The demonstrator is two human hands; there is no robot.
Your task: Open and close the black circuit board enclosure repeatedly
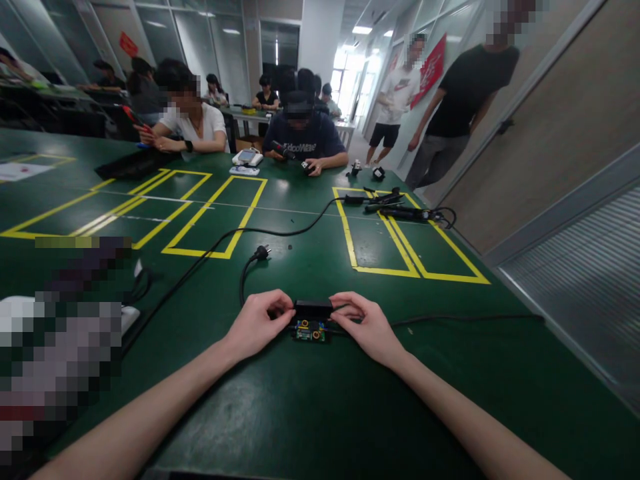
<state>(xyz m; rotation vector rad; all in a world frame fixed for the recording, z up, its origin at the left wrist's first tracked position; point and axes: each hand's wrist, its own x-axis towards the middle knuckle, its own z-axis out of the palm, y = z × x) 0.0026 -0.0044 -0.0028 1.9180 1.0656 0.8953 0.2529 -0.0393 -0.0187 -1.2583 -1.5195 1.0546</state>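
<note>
A small black plastic housing (313, 309) is pinched at its two ends between my hands. My left hand (263, 320) has thumb and forefinger closed on its left end. At the opposite end, the fingers of my right hand (363, 323) grip it the same way. Just in front of the housing lies a green circuit board (311, 331) with copper-coloured ring coils. Whether board and housing touch, I cannot tell. From the left side a black cord runs behind my left hand to a power plug (262, 253). Another black cable (470, 318) leads off to the right.
Yellow tape rectangles (230, 255) mark the green table (310, 420). A long black cord (275, 233) crosses it to black tools (400, 208) at the right. Across the table, two people sit handling objects; a white device (247, 157) stands between them. Two people stand at the back right.
</note>
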